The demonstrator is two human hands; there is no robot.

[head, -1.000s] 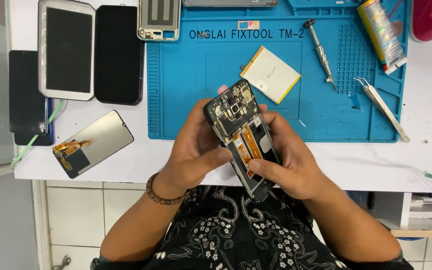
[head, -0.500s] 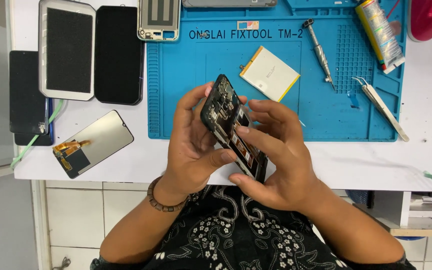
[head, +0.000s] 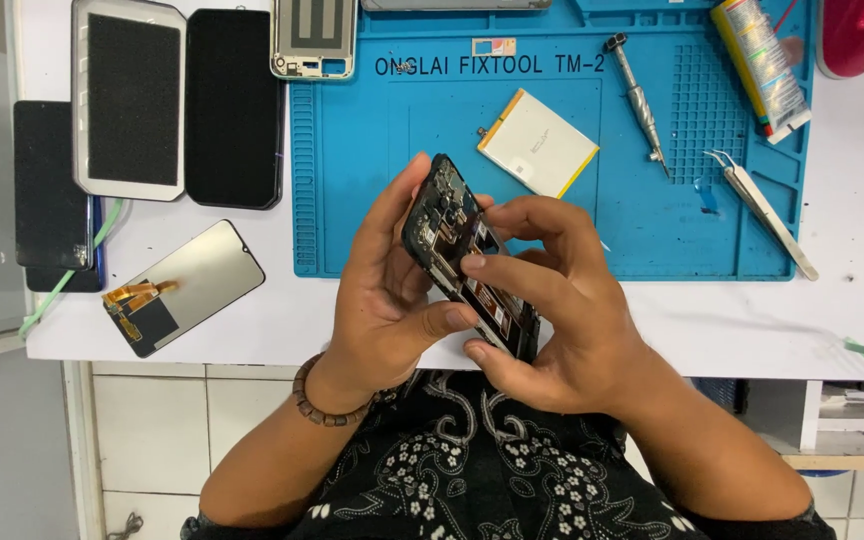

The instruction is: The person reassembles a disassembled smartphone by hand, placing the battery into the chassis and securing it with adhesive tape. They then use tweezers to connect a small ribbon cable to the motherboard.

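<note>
**Phone tilted up since the last frame**

Tilted steeper now, the opened phone is up over the mat's front edge. Left hand is wrapped round its side, right hand pinches it, forefinger on the board. On the blue mat: 1 battery, 1 screwdriver, 1 pair of tweezers. 1 loose screen lies on the white table, tiled floor below.

Opened phones: one, held between the fingers.
Batteries: one, just beyond the fingertips.
Screwdrivers: one.
Tweezers: one.
Loose screens: one.
Mats: one.
</note>
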